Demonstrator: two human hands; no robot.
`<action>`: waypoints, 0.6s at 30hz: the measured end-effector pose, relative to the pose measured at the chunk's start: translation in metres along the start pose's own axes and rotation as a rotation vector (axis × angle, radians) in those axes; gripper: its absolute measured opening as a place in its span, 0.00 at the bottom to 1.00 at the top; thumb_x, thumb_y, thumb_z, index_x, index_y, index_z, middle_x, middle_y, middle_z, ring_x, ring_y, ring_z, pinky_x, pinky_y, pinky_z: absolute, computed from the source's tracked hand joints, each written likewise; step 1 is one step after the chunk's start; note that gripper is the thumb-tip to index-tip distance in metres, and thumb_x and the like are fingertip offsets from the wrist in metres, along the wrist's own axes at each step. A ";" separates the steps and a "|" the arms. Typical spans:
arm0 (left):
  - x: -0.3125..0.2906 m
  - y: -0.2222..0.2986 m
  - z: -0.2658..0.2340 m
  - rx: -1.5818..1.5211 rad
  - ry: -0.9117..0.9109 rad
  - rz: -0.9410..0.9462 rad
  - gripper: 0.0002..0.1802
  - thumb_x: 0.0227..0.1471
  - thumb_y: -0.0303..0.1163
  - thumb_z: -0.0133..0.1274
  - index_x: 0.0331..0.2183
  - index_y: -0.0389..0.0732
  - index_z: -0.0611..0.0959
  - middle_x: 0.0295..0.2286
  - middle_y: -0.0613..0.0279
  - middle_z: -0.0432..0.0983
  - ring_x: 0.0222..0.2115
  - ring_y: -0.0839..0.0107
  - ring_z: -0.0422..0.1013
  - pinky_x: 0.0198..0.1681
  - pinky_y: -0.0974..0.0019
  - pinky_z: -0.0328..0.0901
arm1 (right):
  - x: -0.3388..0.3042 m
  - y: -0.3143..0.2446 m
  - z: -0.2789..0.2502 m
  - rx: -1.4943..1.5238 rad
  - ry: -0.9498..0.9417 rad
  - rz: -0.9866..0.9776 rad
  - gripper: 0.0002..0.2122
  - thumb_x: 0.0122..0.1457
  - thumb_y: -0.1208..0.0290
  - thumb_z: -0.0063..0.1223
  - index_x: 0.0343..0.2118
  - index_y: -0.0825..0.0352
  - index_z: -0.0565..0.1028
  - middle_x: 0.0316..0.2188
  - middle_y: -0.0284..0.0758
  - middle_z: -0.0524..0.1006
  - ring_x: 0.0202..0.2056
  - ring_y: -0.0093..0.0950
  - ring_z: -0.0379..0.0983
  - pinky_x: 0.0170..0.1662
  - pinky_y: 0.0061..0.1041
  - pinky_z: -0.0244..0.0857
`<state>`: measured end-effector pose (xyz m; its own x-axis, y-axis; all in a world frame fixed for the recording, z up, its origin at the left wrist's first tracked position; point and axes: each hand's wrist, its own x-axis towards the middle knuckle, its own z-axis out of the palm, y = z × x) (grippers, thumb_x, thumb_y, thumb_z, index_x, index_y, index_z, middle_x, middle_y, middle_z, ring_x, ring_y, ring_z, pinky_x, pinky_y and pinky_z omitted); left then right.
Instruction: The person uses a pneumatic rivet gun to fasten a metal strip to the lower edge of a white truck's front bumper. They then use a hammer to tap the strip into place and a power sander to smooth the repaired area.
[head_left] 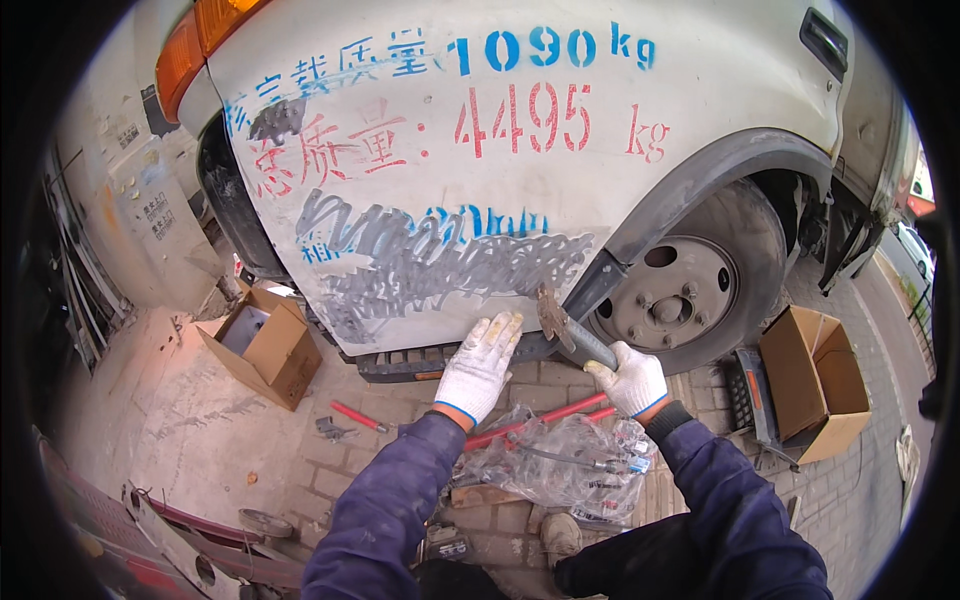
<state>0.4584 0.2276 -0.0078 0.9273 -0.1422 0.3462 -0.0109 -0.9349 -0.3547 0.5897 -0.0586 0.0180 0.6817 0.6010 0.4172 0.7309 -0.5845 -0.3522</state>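
My right hand [632, 380], in a white work glove, grips a hammer [583, 343] by its grey handle. The hammer's rusty head is up by the lower edge of the white vehicle panel [460, 307], just ahead of the black wheel-arch trim [600, 275]. My left hand [482, 370], gloved as well, has its fingers stretched out and laid against the panel's bottom edge, above the dark step [400, 366]. Grey paint is scribbled over part of the panel. Whether the hammer's head touches the panel, I cannot tell.
To the right are the wheel [680, 300] and an opened cardboard box [815, 385] beside a black part. Another box [265, 345] stands left. Below my hands lie red bars [550, 415], clear plastic wrapping [560, 470] and wood pieces. Metal parts [200, 560] lie lower left.
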 end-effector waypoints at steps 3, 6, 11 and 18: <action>0.001 0.002 0.002 0.014 0.077 0.007 0.47 0.61 0.47 0.63 0.73 0.36 0.69 0.77 0.55 0.56 0.78 0.56 0.49 0.81 0.48 0.41 | 0.000 0.005 0.000 0.105 0.071 -0.007 0.24 0.65 0.43 0.67 0.36 0.65 0.79 0.25 0.49 0.82 0.31 0.53 0.83 0.34 0.48 0.77; 0.001 0.003 0.004 -0.008 0.067 -0.002 0.47 0.61 0.47 0.62 0.73 0.36 0.69 0.77 0.56 0.56 0.78 0.56 0.49 0.81 0.48 0.42 | -0.002 0.010 -0.001 0.070 0.027 0.118 0.22 0.64 0.47 0.69 0.37 0.66 0.79 0.25 0.51 0.81 0.31 0.54 0.83 0.34 0.48 0.76; 0.001 0.003 0.005 0.005 0.085 0.004 0.47 0.61 0.47 0.62 0.73 0.36 0.69 0.77 0.56 0.56 0.78 0.56 0.49 0.81 0.48 0.42 | -0.006 0.015 -0.001 0.107 0.075 -0.030 0.20 0.64 0.52 0.70 0.38 0.68 0.80 0.25 0.52 0.80 0.32 0.56 0.82 0.35 0.47 0.75; 0.000 0.002 0.004 0.005 0.062 0.004 0.47 0.61 0.47 0.62 0.73 0.36 0.69 0.77 0.57 0.56 0.78 0.57 0.49 0.81 0.48 0.42 | -0.008 0.014 0.001 0.061 0.022 0.021 0.23 0.64 0.46 0.69 0.36 0.66 0.79 0.26 0.50 0.81 0.32 0.54 0.83 0.35 0.48 0.76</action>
<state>0.4603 0.2273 -0.0120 0.9023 -0.1661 0.3979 -0.0126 -0.9326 -0.3607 0.5945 -0.0705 0.0087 0.6967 0.5761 0.4275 0.7174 -0.5625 -0.4111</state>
